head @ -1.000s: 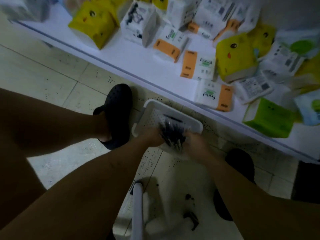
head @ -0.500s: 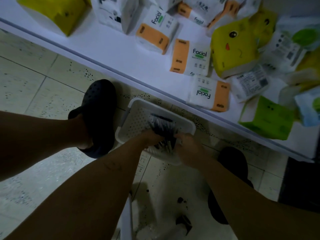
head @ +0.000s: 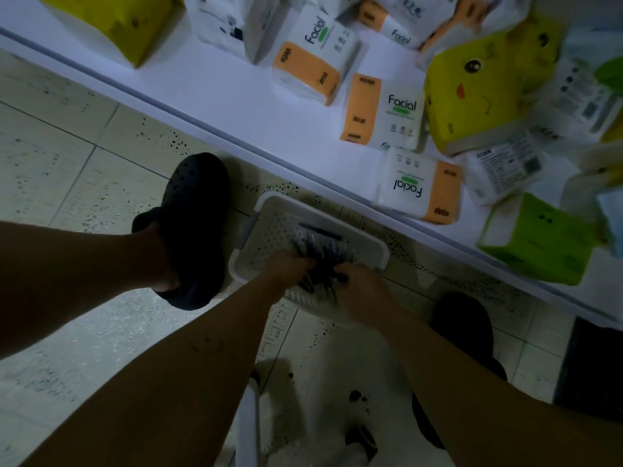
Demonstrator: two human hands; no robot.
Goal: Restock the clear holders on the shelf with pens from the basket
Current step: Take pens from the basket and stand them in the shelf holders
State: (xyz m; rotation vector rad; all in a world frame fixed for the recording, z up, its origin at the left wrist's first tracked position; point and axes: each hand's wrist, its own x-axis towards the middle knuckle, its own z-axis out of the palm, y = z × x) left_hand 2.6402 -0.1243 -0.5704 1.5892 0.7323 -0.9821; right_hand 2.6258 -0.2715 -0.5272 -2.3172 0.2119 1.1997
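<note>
A white perforated basket (head: pixel 266 224) sits on the tiled floor in front of the low shelf. Inside it lies a bundle of dark pens (head: pixel 320 251). My left hand (head: pixel 290 264) and my right hand (head: pixel 357 281) are both down in the basket, fingers curled round the near end of the pen bundle from either side. The far ends of the pens fan out toward the basket's back rim. No clear holders are in view.
The white shelf (head: pixel 236 106) carries tissue packs: orange-and-white Facial packs (head: pixel 384 112), yellow packs (head: pixel 478 92) and a green one (head: pixel 536 241). My feet in black clogs (head: pixel 195 227) stand either side of the basket. A white stool frame (head: pixel 249 429) is below my arms.
The view has tipped down and shifted, so the shelf and basket sit differently in frame. Both hands stay in the basket on the pen bundle, gathering it tighter.
</note>
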